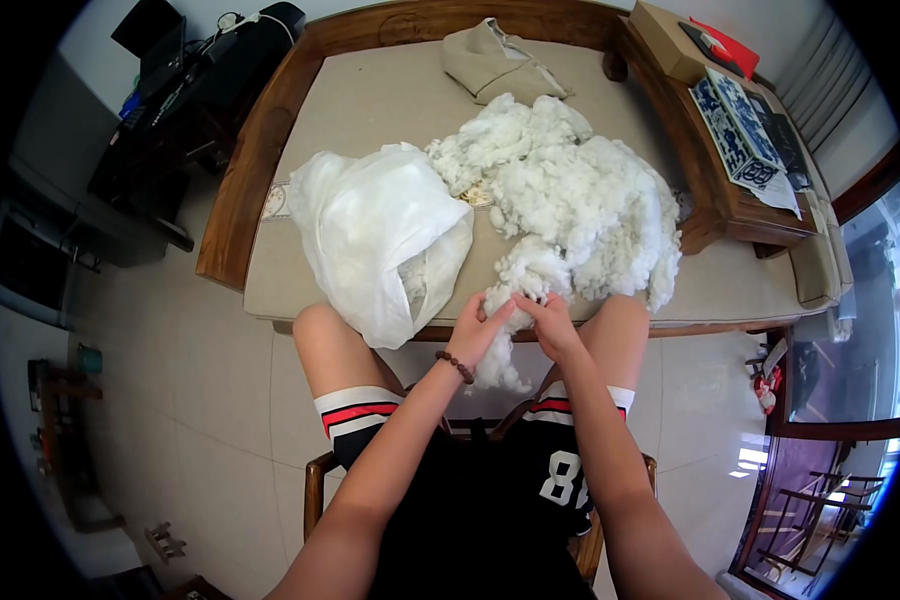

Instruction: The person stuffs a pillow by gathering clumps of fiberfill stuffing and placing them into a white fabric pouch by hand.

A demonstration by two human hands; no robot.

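Between my knees, my left hand (477, 328) and my right hand (547, 322) both grip a tuft of white fibre stuffing (500, 372), which hangs down below my fingers. The tuft's upper part reaches up toward a large fluffy heap of stuffing (590, 200) on the couch seat; whether they are joined I cannot tell. To the left of my hands stands a white bag (370, 235), its mouth turned toward me with some stuffing showing inside. My fingertips are partly sunk in the fibre.
A beige fabric cover (500, 62) lies at the back of the wooden-framed couch (360, 95). On the right armrest table are a cardboard box (670, 40) and a blue-and-white patterned box (735, 128). A dark desk (170, 130) with a laptop stands at far left.
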